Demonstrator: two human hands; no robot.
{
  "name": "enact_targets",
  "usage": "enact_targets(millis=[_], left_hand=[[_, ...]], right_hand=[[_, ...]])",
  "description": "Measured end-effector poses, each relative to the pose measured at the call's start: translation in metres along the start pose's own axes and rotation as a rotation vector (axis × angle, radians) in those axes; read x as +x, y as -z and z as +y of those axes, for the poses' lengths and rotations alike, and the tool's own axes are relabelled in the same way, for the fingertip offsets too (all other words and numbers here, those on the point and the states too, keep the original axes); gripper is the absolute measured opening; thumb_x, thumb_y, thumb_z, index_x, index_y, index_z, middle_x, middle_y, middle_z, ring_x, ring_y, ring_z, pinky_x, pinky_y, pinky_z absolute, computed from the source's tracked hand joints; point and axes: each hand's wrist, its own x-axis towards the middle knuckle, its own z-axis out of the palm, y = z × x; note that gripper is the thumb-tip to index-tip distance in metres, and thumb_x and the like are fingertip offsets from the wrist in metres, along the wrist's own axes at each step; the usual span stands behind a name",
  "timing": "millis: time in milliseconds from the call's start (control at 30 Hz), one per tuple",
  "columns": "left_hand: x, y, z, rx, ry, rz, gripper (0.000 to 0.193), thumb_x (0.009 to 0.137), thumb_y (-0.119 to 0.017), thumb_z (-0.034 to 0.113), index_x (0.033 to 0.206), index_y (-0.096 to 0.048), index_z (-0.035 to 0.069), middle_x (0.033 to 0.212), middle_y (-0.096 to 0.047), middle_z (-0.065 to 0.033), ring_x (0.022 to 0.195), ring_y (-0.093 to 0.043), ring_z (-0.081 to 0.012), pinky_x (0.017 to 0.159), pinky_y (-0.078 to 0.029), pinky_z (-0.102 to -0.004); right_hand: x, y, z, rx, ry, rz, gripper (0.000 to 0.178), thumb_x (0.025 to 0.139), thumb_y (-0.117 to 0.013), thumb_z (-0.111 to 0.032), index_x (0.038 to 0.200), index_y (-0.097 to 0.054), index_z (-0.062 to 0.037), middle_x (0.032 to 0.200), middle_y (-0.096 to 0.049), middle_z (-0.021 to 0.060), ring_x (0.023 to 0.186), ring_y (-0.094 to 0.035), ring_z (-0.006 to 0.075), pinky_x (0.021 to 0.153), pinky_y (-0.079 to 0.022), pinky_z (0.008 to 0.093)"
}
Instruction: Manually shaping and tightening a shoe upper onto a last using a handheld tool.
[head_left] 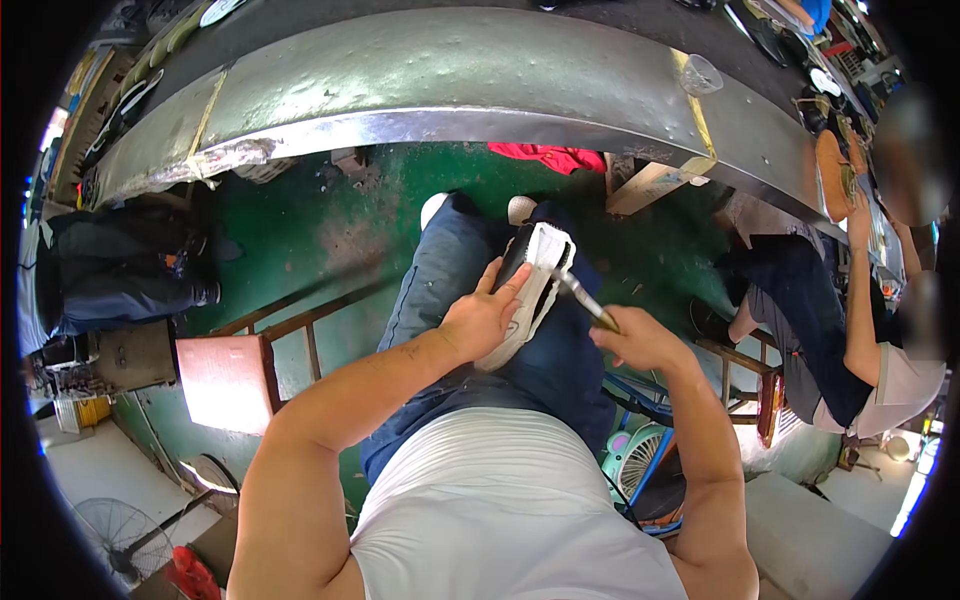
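Observation:
A white and black shoe [508, 338] rests on my lap, its toe end pointing away from me. My left hand [482, 322] holds it from the left side, with the index and middle fingers stretched over its upper edge. In my right hand [645, 343] is a hammer [585, 300], gripped by its handle. The metal head end of the hammer meets the shoe's right edge near the far end; whether it touches or hovers just above, I cannot tell. My left palm and thumb are partly hidden.
A metal-covered workbench [420, 75] curves across the far side. A stool [228, 382] stands at my left, and a small green fan [632, 458] is close by my right hip. On the right, a seated person handles an orange shoe sole [832, 175]. Red cloth [548, 156] lies under the bench.

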Motion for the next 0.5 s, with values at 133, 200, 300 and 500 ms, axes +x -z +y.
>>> enact_targets(millis=[133, 200, 300, 500], left_hand=[[0.004, 0.022, 0.024, 0.039, 0.018, -0.09, 0.06, 0.102, -0.048, 0.03, 0.157, -0.026, 0.027, 0.151, -0.031, -0.0361, 0.089, -0.068, -0.048, 0.08, -0.059, -0.0483], [0.004, 0.022, 0.026, 0.17, 0.0, -0.163, 0.06, 0.101, -0.048, 0.036, 0.157, -0.026, 0.029, 0.152, -0.029, -0.0368, 0.092, -0.068, -0.0483, 0.083, -0.058, -0.0482], [-0.002, 0.025, 0.025, 0.21, 0.043, -0.231, 0.061, 0.101, -0.049, 0.041, 0.156, -0.027, 0.032, 0.153, -0.026, -0.0368, 0.094, -0.067, -0.0489, 0.085, -0.056, -0.0489], [-0.038, -0.015, 0.003, -0.388, 0.32, 0.148, 0.065, 0.101, -0.048, 0.034, 0.151, -0.031, -0.004, 0.129, -0.058, -0.0338, 0.123, -0.057, -0.0433, 0.104, -0.044, -0.0392]], right_hand=[[0.026, -0.028, -0.015, 0.009, 0.522, 0.597, 0.031, 0.101, -0.053, -0.031, 0.105, -0.059, -0.0004, 0.086, -0.066, 0.0232, 0.075, -0.065, 0.0426, 0.073, -0.054, 0.0457], [0.048, -0.033, -0.01, -0.18, 0.428, 0.554, 0.032, 0.101, -0.052, -0.031, 0.102, -0.058, 0.0003, 0.085, -0.066, 0.0242, 0.078, -0.065, 0.0434, 0.075, -0.053, 0.0479], [0.052, -0.031, -0.006, -0.394, 0.265, 0.481, 0.036, 0.101, -0.051, -0.034, 0.094, -0.055, 0.0008, 0.084, -0.066, 0.0264, 0.085, -0.065, 0.0447, 0.077, -0.051, 0.0529], [0.019, -0.041, -0.006, -0.211, 0.342, 0.389, 0.034, 0.102, -0.05, -0.032, 0.1, -0.057, 0.0011, 0.08, -0.066, 0.0212, 0.078, -0.066, 0.039, 0.073, -0.05, 0.0476]])
